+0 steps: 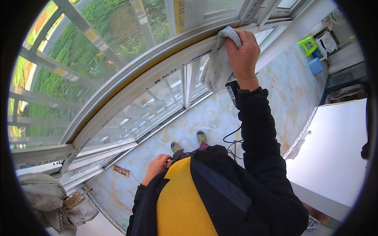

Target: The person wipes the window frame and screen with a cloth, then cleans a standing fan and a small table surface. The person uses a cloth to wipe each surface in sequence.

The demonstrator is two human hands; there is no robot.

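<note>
My right hand (244,56) is raised at the upper right, its fingers closed on a grey cloth (217,69). The cloth lies against the white window frame rail (165,66) and hangs down beside the glass. A black device is strapped at my right wrist. Low beside my yellow top, my left hand (158,166) rests near the edge of my black jacket, fingers bent; whether it grips anything is not visible. Beyond the rail are the screened window panes (97,44), with metal bars and green plants behind them.
A white flat-topped surface (333,147) stands at the right. Black cables (234,141) lie on the marbled floor near my feet. A green plastic stool (308,45) and a blue container (316,66) are at the upper right. A tied fabric bundle (44,191) is at the lower left.
</note>
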